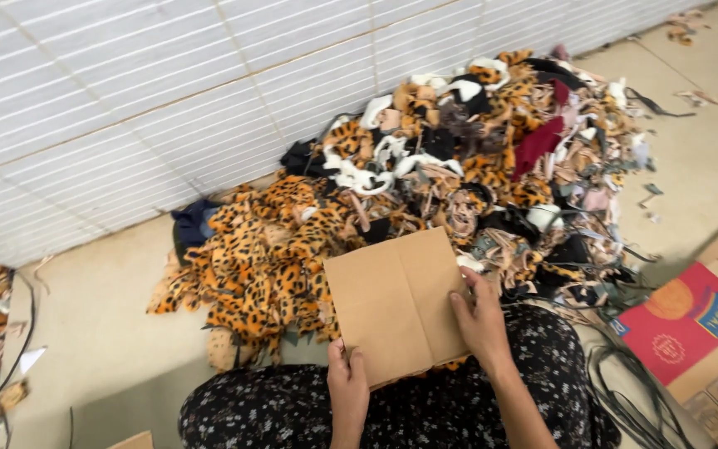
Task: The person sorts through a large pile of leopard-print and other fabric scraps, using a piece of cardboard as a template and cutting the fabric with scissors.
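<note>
White tiled wall (126, 91); beige floor (93, 333).

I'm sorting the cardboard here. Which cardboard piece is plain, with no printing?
The folded brown cardboard sheet held in both hands; the flattened box at the right carries red and blue print.
</note>
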